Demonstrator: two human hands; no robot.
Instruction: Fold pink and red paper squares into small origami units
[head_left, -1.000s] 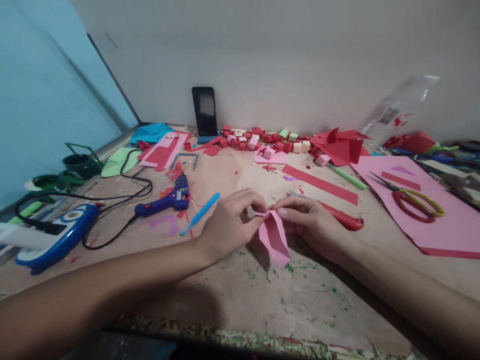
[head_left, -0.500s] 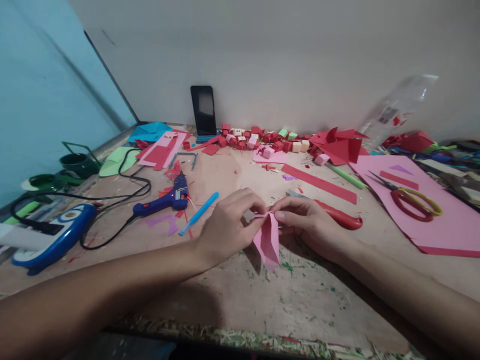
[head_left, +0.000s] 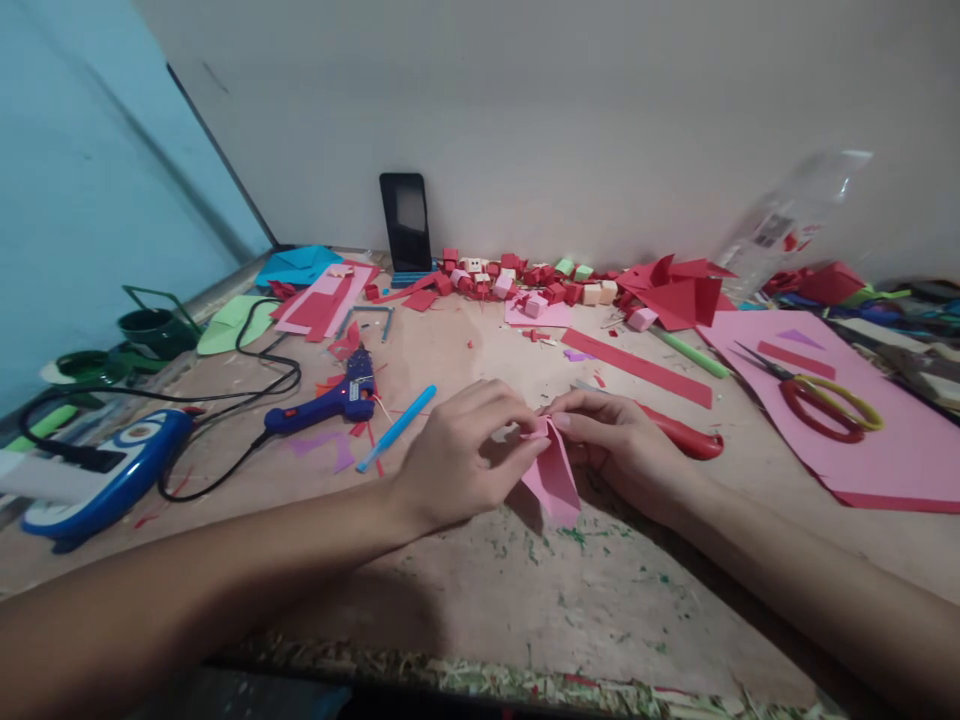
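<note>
A folded piece of pink paper (head_left: 555,485) hangs between my two hands above the table, its lower end fanning down toward me. My left hand (head_left: 469,445) pinches its upper left edge between thumb and fingertips. On the other side, my right hand (head_left: 619,440) grips the top right edge, thumb over the fold. The tucked fingers of both hands are partly hidden. Just behind my right hand lies a red-handled cutter (head_left: 686,435), its blade partly covered. A blue stick-like tool (head_left: 397,430) rests to the left of my left hand.
A blue glue gun (head_left: 330,400) lies at left, its cord running to a blue-and-white power strip (head_left: 112,470). Red-and-yellow scissors (head_left: 825,405) rest on pink sheets (head_left: 892,455) at right. Small paper cubes (head_left: 517,280), a phone (head_left: 406,222) and a plastic bottle (head_left: 787,220) line the back.
The pink paper has turned slightly, and its lower end has swung to the right. Both hands keep hold of it, with small shifts of the fingers.
</note>
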